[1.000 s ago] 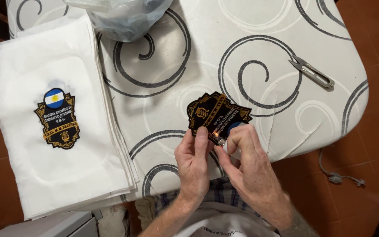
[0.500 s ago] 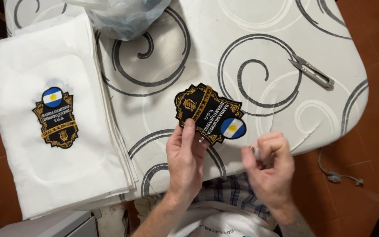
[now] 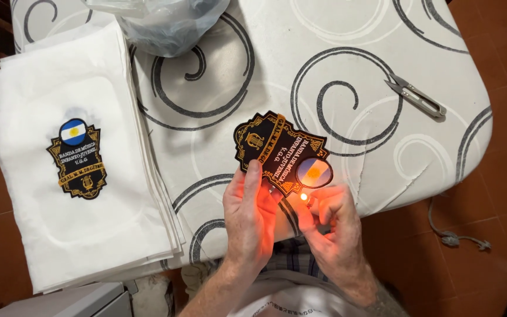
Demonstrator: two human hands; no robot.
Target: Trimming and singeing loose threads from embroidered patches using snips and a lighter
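Note:
My left hand (image 3: 250, 214) pinches the near edge of a black embroidered patch (image 3: 277, 149) with gold trim and a small blue-and-white flag roundel, holding it flat above the table. My right hand (image 3: 330, 226) grips a lighter (image 3: 311, 201) whose small flame burns right at the patch's lower edge, beside the roundel. An orange glow falls on both hands.
A stack of folded white cloth (image 3: 77, 158) lies at the left, its top piece bearing a matching patch (image 3: 78, 159). Small thread snips (image 3: 416, 97) rest at the right on the white table cover with grey swirls (image 3: 347, 64). A clear plastic bag (image 3: 165, 20) sits at the far edge.
The patch was turned and moved slightly left in my left hand. My right hand drew away, then came back with a lit flame at the patch's edge.

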